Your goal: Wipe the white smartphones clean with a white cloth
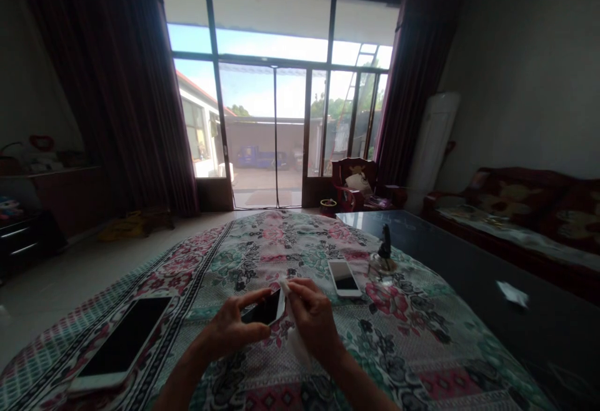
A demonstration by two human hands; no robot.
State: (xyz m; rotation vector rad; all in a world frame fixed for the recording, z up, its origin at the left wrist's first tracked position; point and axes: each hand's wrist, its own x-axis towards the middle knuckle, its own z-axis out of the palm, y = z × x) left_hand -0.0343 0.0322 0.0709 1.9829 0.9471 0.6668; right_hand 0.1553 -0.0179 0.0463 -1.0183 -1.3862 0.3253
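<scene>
My left hand grips a smartphone by its edges, thumb and index finger on opposite sides, its dark screen facing up. In my right hand a white tissue is pinched, its upper end pressed against the right end of the phone and its loose part hanging below my fingers. A white smartphone lies on the patterned cloth just beyond my right hand. On the left rests a larger white device with a black screen, like a tablet. A clear spray bottle with a black top stands at the right.
A floral cloth covers the surface before me. Beside it on the right is a dark glossy table with a crumpled white tissue. Farther back are a wooden armchair, a sofa and a glass door.
</scene>
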